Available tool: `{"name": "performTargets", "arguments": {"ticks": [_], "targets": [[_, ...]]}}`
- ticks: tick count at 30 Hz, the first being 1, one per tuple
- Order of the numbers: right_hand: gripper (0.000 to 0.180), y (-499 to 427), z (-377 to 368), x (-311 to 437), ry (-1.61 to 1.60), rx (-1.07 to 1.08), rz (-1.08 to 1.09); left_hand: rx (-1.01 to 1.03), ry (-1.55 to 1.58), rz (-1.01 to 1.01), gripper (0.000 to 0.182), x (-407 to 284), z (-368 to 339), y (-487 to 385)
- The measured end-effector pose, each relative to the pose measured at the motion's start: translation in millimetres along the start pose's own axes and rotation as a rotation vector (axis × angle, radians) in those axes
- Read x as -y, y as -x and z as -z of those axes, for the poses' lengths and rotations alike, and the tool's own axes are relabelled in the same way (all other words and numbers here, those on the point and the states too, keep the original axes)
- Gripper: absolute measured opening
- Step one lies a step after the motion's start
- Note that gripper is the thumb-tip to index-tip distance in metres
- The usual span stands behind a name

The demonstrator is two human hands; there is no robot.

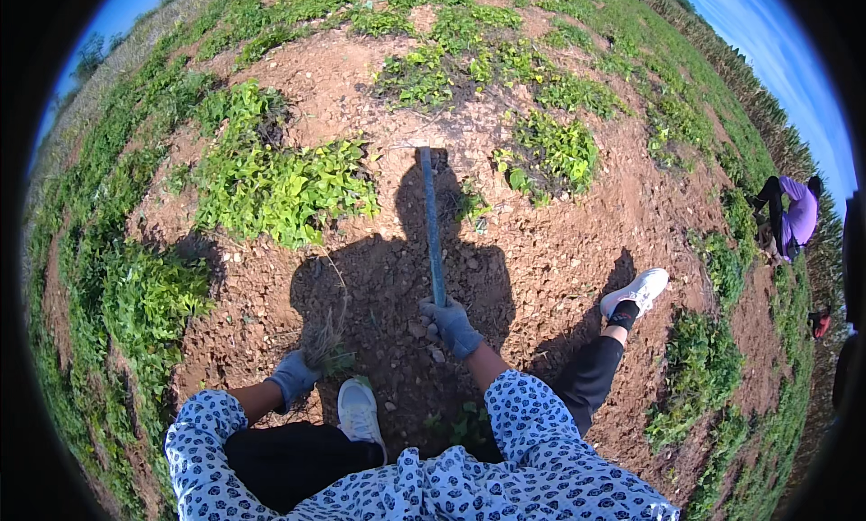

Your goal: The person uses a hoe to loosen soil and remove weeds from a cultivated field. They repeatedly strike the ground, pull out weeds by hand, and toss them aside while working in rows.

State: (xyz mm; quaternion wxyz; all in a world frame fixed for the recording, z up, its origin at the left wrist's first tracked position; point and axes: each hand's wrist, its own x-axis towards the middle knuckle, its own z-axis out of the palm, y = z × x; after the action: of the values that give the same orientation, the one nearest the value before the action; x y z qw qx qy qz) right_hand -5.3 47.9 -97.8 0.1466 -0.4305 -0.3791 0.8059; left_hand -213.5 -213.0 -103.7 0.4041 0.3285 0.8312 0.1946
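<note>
My left hand [295, 377], in a grey-blue work glove, grips a bunch of dry grass and stems [325, 342] with some green leaves at its lower end. In my gloved right hand [451, 326] is the near end of a long, straight blue-grey handle [431, 230]. It points away from me over the reddish soil and ends near the top of my shadow. A wide, pale part [408, 146] seems to lie at its far end, too washed out by light to name surely.
Leafy green vines grow at the left [284, 189] and right [558, 152]. My white shoes [357, 409] stand apart on cloddy soil. A person in a purple top [800, 213] bends low at the far right, near tall dry plants.
</note>
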Motion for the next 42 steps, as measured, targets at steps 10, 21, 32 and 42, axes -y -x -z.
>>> {"name": "performTargets", "arguments": {"ticks": [10,21,32,42], "targets": [[0.014,-6.3,24.4,30.7,0.120,-0.225,0.297,-0.030,0.144,-0.078,0.033,64.4,-23.1,-24.3],[0.018,-80.1,88.8,52.7,-0.013,-0.017,0.053,0.035,0.034,0.039,0.033,16.4,-5.5,-12.0],[0.018,-3.5,97.8,30.5,0.240,-0.312,0.314,-0.025,-0.031,-0.124,0.036,57.8,-18.7,-45.7],[0.020,32.7,114.2,26.7,0.026,-0.196,0.119,0.138,-0.264,-0.139,0.044,3.3,-8.6,-35.9]]}}
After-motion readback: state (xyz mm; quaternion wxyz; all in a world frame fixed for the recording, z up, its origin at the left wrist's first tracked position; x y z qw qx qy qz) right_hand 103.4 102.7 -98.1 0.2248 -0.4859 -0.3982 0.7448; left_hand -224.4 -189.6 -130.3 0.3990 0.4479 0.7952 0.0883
